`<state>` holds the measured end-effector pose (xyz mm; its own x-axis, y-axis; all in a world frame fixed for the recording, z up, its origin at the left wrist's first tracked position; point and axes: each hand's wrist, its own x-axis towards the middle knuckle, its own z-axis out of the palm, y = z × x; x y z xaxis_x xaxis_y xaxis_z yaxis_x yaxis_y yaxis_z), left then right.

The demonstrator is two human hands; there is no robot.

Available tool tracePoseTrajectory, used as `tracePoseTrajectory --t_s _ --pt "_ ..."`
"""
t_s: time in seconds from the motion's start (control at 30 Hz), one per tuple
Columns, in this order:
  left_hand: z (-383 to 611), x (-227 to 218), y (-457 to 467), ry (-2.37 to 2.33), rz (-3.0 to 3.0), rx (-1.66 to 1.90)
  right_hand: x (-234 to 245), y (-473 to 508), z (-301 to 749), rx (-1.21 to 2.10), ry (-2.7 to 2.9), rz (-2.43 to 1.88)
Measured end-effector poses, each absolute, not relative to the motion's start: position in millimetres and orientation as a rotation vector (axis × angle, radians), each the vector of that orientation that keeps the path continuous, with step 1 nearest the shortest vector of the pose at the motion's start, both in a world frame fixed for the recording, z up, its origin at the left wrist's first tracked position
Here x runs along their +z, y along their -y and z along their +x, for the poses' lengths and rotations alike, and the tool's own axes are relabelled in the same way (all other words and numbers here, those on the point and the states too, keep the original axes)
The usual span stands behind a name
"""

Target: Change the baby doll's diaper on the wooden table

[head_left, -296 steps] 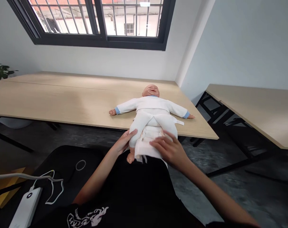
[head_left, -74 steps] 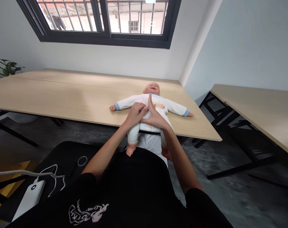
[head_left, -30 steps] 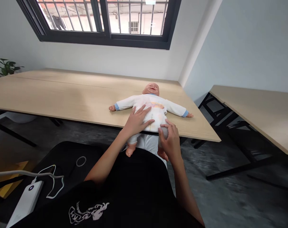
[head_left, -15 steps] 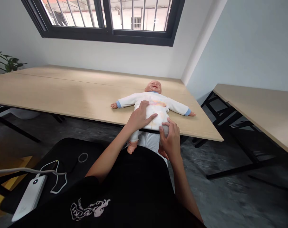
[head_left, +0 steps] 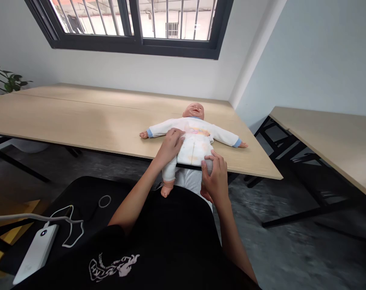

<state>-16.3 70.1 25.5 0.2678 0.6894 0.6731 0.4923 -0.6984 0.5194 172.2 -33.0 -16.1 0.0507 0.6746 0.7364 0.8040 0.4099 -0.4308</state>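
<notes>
A baby doll lies on its back at the table's front edge, arms spread and legs hanging over. It wears a white top with blue cuffs and a white diaper with a line down its front. My left hand is at the side of the doll's waist, fingers curled in on the diaper's upper edge; the fingertips are partly hidden. My right hand is closed around the doll's leg on the other side, thumb inward. The doll's other leg hangs beside my left wrist.
The wooden table runs along the wall below a barred window. A second table stands at right. On the black chair at left are a white power bank with cable and a bead bracelet.
My left hand has drawn off the diaper's front to its side, and its thumb has folded in, uncovering the front. My right hand stays at the doll's leg.
</notes>
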Motion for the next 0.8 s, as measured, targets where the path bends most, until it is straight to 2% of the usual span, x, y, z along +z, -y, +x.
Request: tracePoseTrajectory --t_s 0.3,0.47,0.6,0.8 --pt "-32.1 25.9 -86.4 -1.286 1.859 1.461 -15.1 32.9 172.6 -0.159 1.666 -1.312" --pt "-52.5 18.9 -84.2 -1.152 1.522 1.553 -16.2 32.7 173.1 -0.133 1.662 -1.323" --pt "-72.6 9.0 -83.0 -1.009 1.297 1.469 -16.0 33.0 172.6 -0.138 1.660 -1.320" --pt "-75.2 5.3 -83.2 -0.896 1.192 1.469 -14.6 33.0 172.5 -0.148 1.664 -1.318"
